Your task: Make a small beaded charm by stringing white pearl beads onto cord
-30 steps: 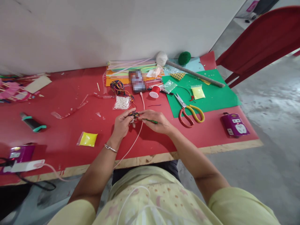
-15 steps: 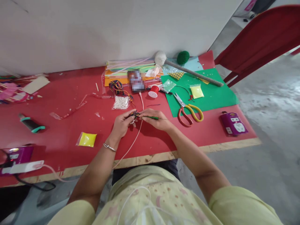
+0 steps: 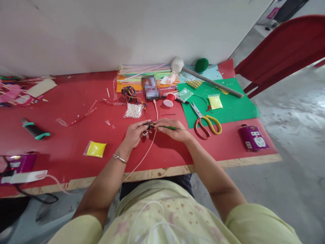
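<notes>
Left hand pinched small multicoloured beaded thread bundle above red counter, right hand gripped thin green stick touching it, red-and-yellow scissors nearby.

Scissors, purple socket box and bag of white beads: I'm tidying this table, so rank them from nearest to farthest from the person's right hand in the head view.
From the right hand:
1. Scissors, just to its right, half on the green sheet.
2. Bag of white beads, up and to the left, beyond the left hand.
3. Purple socket box, far right, near the table edge.
</notes>
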The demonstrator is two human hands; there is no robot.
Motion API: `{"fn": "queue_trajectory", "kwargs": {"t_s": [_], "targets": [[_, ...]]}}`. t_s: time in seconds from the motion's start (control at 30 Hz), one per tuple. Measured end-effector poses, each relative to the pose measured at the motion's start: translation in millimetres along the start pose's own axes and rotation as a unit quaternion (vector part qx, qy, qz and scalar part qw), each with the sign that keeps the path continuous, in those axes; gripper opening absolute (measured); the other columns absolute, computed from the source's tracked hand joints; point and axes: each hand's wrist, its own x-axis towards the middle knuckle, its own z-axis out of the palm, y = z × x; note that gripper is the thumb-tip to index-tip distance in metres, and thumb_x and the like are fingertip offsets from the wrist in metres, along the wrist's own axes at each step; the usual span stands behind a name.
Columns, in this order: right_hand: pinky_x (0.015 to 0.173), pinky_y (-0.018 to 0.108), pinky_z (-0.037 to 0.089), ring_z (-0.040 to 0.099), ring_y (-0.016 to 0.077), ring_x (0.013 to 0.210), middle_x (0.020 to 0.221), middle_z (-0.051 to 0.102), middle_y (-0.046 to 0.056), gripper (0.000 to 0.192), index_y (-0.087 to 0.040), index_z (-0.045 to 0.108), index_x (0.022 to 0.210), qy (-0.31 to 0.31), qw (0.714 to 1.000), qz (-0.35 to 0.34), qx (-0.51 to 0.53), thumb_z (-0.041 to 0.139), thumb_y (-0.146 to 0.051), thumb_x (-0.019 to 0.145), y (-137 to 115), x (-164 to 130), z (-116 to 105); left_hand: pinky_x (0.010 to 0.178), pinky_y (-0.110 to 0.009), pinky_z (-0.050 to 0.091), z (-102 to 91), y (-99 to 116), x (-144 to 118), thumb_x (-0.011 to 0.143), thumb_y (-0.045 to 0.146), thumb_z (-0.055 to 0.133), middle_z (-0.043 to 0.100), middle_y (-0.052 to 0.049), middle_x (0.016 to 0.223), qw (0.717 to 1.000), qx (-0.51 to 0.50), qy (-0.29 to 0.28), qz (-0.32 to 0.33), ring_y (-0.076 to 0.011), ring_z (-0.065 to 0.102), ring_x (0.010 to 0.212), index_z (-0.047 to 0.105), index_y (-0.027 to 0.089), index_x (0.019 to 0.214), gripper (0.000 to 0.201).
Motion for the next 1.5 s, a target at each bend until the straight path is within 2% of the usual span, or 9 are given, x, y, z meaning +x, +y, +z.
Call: {"fn": "queue_trajectory", "kwargs": {"t_s": [0.23, 0.33, 0.4, 0.53, 0.67, 0.83, 1.17, 1.33, 1.5], "targets": [[0.096, 0.035, 0.054, 0.069, 0.0193, 0.104, 0.107, 0.076, 0.008, 0.028, -0.024, 0.075, 0.117, 0.019, 0.999, 0.024, 0.012, 0.061, -0.039, 0.099, -8.1, 0.2, -4.5, 0.046, -0.023, 0.048, -0.5, -1.4, 2.5, 0.068, 0.032, 0.085, 0.076, -0.007, 0.083, 0.999, 0.013, 0.025, 0.032, -0.0142, 0.066, 0.059, 0.076, 0.013, 0.108, 0.045], [0.093, 0.034, 0.053, 0.067, 0.0192, 0.105, 0.113, 0.072, 0.010, 0.039, -0.021, 0.077, 0.102, 0.037, 0.998, 0.043, 0.021, 0.055, -0.052, 0.099, -8.9, -1.0, -6.0, 0.044, -0.022, 0.044, -3.4, -2.6, 4.7, 0.072, 0.036, 0.083, 0.072, -0.004, 0.070, 0.995, 0.045, 0.060, 0.064, -0.0105, 0.059, 0.049, 0.074, 0.013, 0.114, 0.049], [0.084, 0.031, 0.053, 0.068, 0.0179, 0.095, 0.105, 0.072, 0.010, 0.054, -0.017, 0.073, 0.088, 0.035, 0.996, 0.076, 0.009, 0.043, -0.060, 0.102, -7.8, -2.6, -5.1, 0.044, -0.022, 0.042, -5.5, -3.6, 5.4, 0.074, 0.038, 0.081, 0.071, -0.003, 0.067, 0.991, 0.069, 0.077, 0.084, -0.0092, 0.055, 0.045, 0.073, 0.013, 0.118, 0.051], [0.063, 0.026, 0.039, 0.063, 0.0161, 0.068, 0.075, 0.069, 0.005, 0.060, -0.016, 0.070, 0.101, 0.032, 0.970, 0.145, -0.194, 0.034, -0.064, 0.103, -8.4, -5.1, -0.4, 0.045, -0.022, 0.043, -6.5, -4.6, 5.1, 0.075, 0.040, 0.080, 0.071, -0.003, 0.069, 0.985, 0.099, 0.091, 0.106, -0.0093, 0.056, 0.047, 0.073, 0.014, 0.121, 0.053], [0.060, 0.027, 0.027, 0.065, 0.0162, 0.076, 0.095, 0.074, 0.007, 0.051, -0.023, 0.071, 0.115, -0.005, 0.911, 0.133, -0.389, 0.035, -0.057, 0.106, -13.6, -4.1, 2.7, 0.046, -0.022, 0.043, -4.5, -3.2, 4.2, 0.076, 0.039, 0.080, 0.071, -0.003, 0.069, 0.980, 0.119, 0.104, 0.117, -0.0093, 0.056, 0.048, 0.073, 0.014, 0.121, 0.052], [0.058, 0.029, 0.021, 0.061, 0.0142, 0.074, 0.090, 0.072, 0.006, 0.052, -0.021, 0.075, 0.099, 0.014, 0.884, 0.141, -0.446, 0.037, -0.056, 0.105, -12.1, -3.6, 2.0, 0.047, -0.022, 0.043, -4.3, -2.3, 4.0, 0.077, 0.041, 0.079, 0.071, -0.002, 0.069, 0.977, 0.135, 0.107, 0.127, -0.0094, 0.057, 0.049, 0.073, 0.016, 0.122, 0.052], [0.057, 0.029, 0.021, 0.059, 0.0151, 0.072, 0.087, 0.070, 0.007, 0.046, -0.020, 0.073, 0.092, 0.015, 0.875, 0.108, -0.471, 0.042, -0.050, 0.105, -2.4, -6.0, 2.3, 0.048, -0.022, 0.042, -1.3, 0.2, 1.7, 0.078, 0.038, 0.077, 0.070, -0.002, 0.070, 0.974, 0.144, 0.116, 0.128, -0.0090, 0.055, 0.049, 0.074, 0.016, 0.121, 0.049], [0.059, 0.028, 0.030, 0.060, 0.0159, 0.079, 0.099, 0.069, 0.007, 0.032, -0.023, 0.069, 0.123, -0.033, 0.882, 0.101, -0.459, 0.043, -0.032, 0.106, 3.0, -6.2, 8.9, 0.048, -0.022, 0.044, 2.5, 0.3, 1.3, 0.077, 0.037, 0.077, 0.072, -0.004, 0.073, 0.974, 0.150, 0.116, 0.125, -0.0092, 0.056, 0.049, 0.073, 0.015, 0.122, 0.050], [0.067, 0.026, 0.038, 0.059, 0.0178, 0.090, 0.099, 0.066, 0.008, 0.047, -0.027, 0.065, 0.136, -0.014, 0.891, 0.069, -0.448, 0.044, -0.010, 0.098, 8.7, -6.2, 13.0, 0.048, -0.022, 0.043, 1.4, -2.3, 3.4, 0.077, 0.037, 0.077, 0.073, -0.003, 0.073, 0.975, 0.150, 0.115, 0.118, -0.0092, 0.056, 0.049, 0.072, 0.014, 0.124, 0.052]]}}
